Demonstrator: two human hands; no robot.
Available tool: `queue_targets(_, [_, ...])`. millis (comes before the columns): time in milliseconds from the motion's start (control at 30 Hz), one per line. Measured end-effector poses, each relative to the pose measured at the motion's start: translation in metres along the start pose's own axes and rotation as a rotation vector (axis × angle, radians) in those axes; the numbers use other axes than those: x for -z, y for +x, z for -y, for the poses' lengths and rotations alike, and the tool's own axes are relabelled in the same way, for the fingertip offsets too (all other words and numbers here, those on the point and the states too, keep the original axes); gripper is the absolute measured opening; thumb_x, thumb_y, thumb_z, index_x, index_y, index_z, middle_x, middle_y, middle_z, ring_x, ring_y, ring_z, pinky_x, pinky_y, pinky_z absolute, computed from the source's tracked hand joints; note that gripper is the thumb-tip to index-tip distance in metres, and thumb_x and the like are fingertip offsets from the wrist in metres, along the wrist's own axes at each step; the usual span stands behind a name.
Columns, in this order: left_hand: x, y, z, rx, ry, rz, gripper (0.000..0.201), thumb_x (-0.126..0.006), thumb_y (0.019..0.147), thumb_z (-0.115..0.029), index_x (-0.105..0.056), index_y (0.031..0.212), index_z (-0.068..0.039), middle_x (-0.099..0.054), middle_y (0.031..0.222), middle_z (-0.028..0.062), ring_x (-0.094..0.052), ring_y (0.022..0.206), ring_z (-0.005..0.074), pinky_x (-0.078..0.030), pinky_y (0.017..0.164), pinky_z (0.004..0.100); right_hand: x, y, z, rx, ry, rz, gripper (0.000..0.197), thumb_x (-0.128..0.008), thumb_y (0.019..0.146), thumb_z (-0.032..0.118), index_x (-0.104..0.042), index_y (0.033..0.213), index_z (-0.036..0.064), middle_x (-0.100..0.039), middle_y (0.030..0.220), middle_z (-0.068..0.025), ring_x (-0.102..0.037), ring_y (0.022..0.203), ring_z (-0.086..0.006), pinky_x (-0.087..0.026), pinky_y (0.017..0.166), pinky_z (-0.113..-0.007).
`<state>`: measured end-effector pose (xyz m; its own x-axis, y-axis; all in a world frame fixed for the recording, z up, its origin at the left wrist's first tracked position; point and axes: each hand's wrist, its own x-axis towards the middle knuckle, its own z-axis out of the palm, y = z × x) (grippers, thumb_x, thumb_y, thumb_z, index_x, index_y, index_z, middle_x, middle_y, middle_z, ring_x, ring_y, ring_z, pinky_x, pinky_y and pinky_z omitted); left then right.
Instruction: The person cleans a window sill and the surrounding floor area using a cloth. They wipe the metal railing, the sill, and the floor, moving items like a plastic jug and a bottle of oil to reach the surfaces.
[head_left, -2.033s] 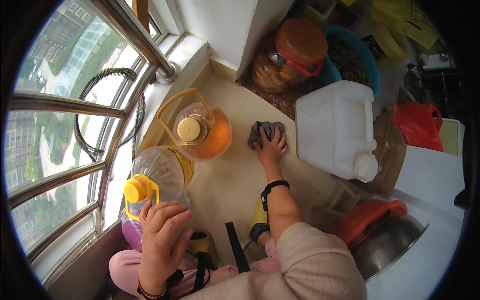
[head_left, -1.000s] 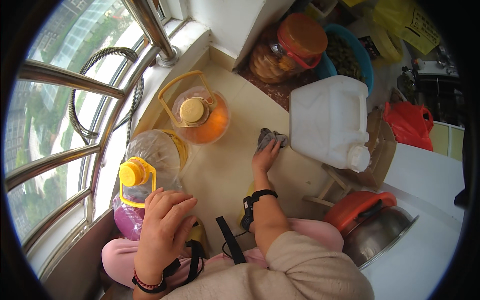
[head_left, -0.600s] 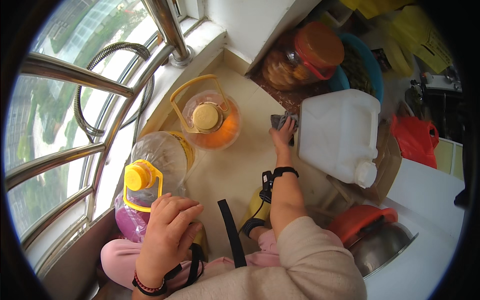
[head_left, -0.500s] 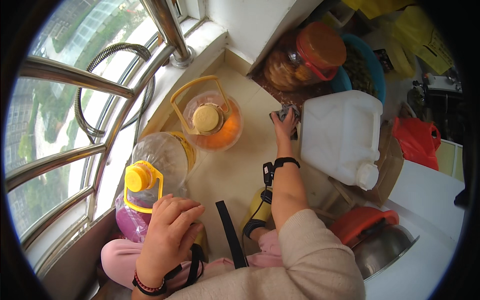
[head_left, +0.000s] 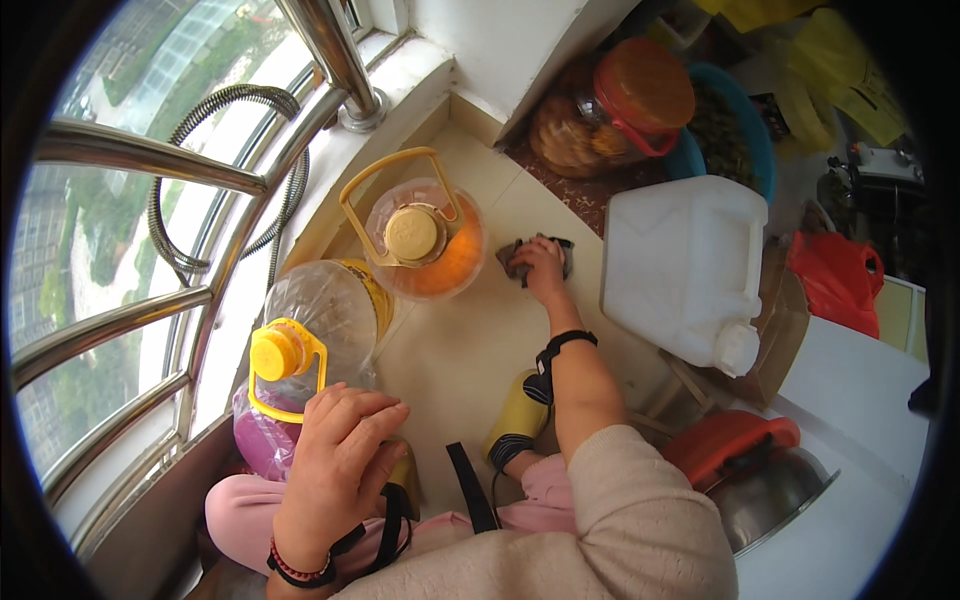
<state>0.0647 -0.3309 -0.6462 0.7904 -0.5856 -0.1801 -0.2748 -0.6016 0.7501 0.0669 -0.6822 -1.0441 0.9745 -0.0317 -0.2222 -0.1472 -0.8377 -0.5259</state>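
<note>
Pressing a dark rag [head_left: 535,256] to the floor, right hand [head_left: 541,268].

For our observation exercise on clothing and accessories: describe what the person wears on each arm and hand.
The left hand is bare, with a beaded bracelet of dark red and black at the wrist. The right hand is bare too; its wrist carries a black band. The right arm has a loose cream knit sleeve pushed up toward the elbow. No gloves or rings show.

2 oil bottles [head_left: 425,240], white jerrycan [head_left: 685,270]
</note>
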Motion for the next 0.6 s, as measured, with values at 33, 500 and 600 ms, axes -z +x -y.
queue_targets(33, [0.001, -0.001, -0.001, -0.004, -0.004, -0.005, 0.039, -0.076, 0.075, -0.004, -0.066, 0.112, -0.003, -0.064, 0.109, 0.0109, -0.06, 0.103, 0.0322, -0.044, 0.099, 0.0497, 0.001, -0.014, -0.001, -0.037, -0.032, 0.056, 0.051, -0.053, 0.075, -0.016, -0.079, 0.099, 0.0197, -0.07, 0.117, 0.0038, -0.049, 0.131, -0.0275, -0.019, 0.123, -0.049])
queue_targets(500, [0.004, -0.012, -0.007, -0.066, -0.02, -0.033, 0.036, -0.074, 0.077, -0.002, -0.065, 0.112, -0.003, -0.064, 0.109, 0.0114, -0.06, 0.104, 0.0324, -0.043, 0.102, 0.0504, 0.026, -0.088, 0.062, -0.475, -0.142, 0.184, 0.07, -0.074, 0.084, 0.004, -0.055, 0.144, 0.0344, -0.021, 0.162, -0.009, -0.025, 0.142, -0.0447, -0.036, 0.111, -0.059])
queue_targets(600, [0.003, -0.012, -0.008, -0.067, -0.017, -0.043, 0.036, -0.074, 0.077, -0.001, -0.065, 0.112, -0.003, -0.064, 0.109, 0.0115, -0.06, 0.104, 0.0325, -0.043, 0.101, 0.0497, -0.003, -0.091, 0.081, -0.582, -0.152, 0.036, 0.071, -0.081, 0.082, 0.012, -0.052, 0.146, 0.0295, -0.027, 0.152, -0.0178, -0.038, 0.128, -0.0452, -0.046, 0.104, -0.051])
